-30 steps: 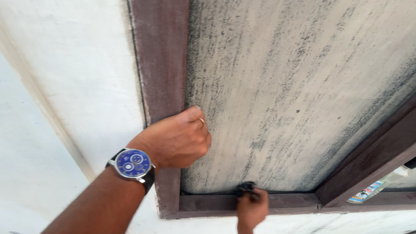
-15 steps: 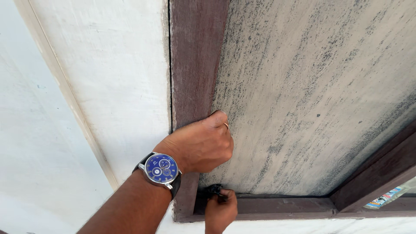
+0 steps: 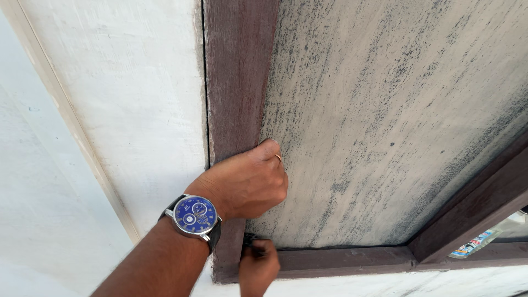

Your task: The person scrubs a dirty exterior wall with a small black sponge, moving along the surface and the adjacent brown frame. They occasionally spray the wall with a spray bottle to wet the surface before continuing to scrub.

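head view: left hand sits centre-left of the frame, curled into a loose fist against the inner edge of the brown frame, knuckles pressed to the dusty pane. fingers folded in; what they clamp, if anything, is hidden under the palm, can't tell. ring on one finger, blue-dial wristwatch on a black strap at the wrist, forearm running off the lower left.

right hand is at the bottom centre, cut off by the lower edge, only the back and knuckles show. its fingers are pinched narrow on a small dark object at the lower left corner of the pane, where upright and bottom rail meet. the object is mostly covered by the hand and too small to make out.

pane is grey-beige, streaked with black grime, nothing seen through it. white plastered wall fills the left, with a pale raised ridge running diagonally. a second brown frame member slants at the lower right; beyond it a sliver of colourful packaging, blurred and cut off.
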